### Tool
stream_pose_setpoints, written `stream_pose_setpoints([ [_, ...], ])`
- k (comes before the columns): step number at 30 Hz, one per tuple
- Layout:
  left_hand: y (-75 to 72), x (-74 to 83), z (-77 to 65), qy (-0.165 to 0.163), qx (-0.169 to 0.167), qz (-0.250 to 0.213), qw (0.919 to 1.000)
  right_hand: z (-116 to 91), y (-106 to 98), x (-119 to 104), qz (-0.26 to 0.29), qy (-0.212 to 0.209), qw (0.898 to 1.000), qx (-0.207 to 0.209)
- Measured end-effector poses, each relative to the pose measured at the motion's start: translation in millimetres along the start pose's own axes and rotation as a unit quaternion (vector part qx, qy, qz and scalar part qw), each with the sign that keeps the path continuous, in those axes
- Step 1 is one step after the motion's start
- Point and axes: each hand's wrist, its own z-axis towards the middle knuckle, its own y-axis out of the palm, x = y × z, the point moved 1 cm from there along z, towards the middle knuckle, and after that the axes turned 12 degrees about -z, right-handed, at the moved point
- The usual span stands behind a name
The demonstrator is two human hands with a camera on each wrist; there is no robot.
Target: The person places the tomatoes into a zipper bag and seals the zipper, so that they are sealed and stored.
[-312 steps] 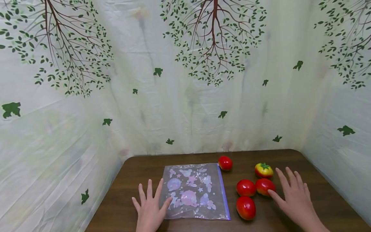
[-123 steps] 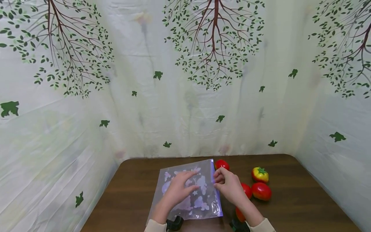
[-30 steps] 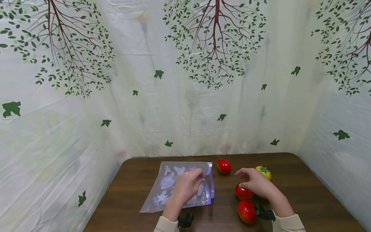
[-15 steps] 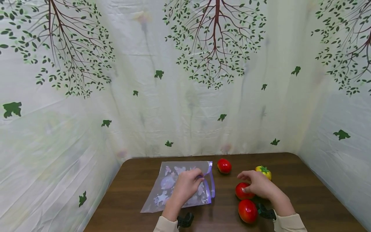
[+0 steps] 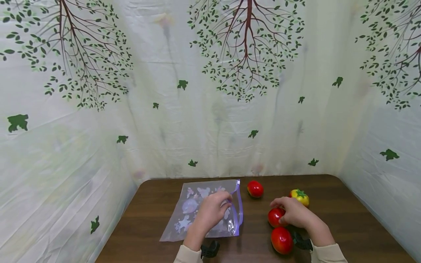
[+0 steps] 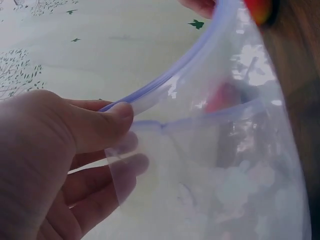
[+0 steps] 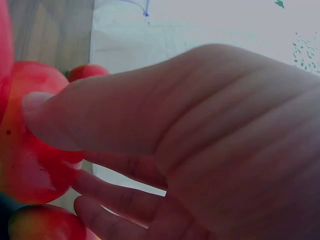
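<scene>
A clear zip bag (image 5: 189, 208) with pastel prints and a purple zip edge lies on the table, its mouth parted toward the right. My left hand (image 5: 212, 210) pinches the upper rim of that mouth between thumb and fingers, as the left wrist view shows close up. My right hand (image 5: 296, 212) grips a red toy tomato (image 5: 275, 217), thumb (image 7: 40, 112) on the near side and fingers round the far side. Just in front of it sits another red tomato (image 5: 281, 240). Behind the right hand is a yellow-red tomato (image 5: 300, 197) with a green calyx, partly hidden.
One more red tomato (image 5: 255, 189) stands near the back of the brown table (image 5: 148, 204), right of the bag. Printed cloth (image 5: 217, 146) hangs along the table's back and sides. Dark straps with small devices are on both wrists.
Both hands lay spread at first and the bag was flat; its mouth has since been opened. My right hand has gone from the zip to the tomatoes and closed round one. The left keeps its pinch.
</scene>
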Motion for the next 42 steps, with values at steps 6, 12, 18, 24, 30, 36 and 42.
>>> stream_pose_setpoints([
  [6,-0.5,-1.4,-0.8,0.016,0.002,-0.003,0.9999,1.2,2.2,0.0,-0.015,-0.006,1.000,0.005],
  [12,-0.6,-1.2,-0.1,-0.002,0.002,0.002,1.0000,5.4,7.5,1.4,-0.037,-0.029,0.999,0.020],
  [18,0.5,0.9,-0.2,-0.017,0.011,0.008,0.9998,7.9,11.0,1.5,-0.043,-0.012,0.999,0.024],
  [24,0.9,0.6,0.3,-0.022,0.019,0.007,0.9996,9.6,12.7,-0.7,-0.045,-0.009,0.998,0.029],
  [30,0.3,1.9,1.1,-0.003,0.030,0.010,0.9995,13.6,15.8,0.8,-0.059,-0.019,0.998,0.034],
  [36,0.0,1.5,0.7,0.020,0.044,0.016,0.9987,16.5,18.6,0.9,-0.061,-0.006,0.998,0.028],
  [42,-0.2,2.5,0.9,0.017,0.044,0.020,0.9987,15.0,18.1,-0.7,-0.062,-0.010,0.998,0.027],
])
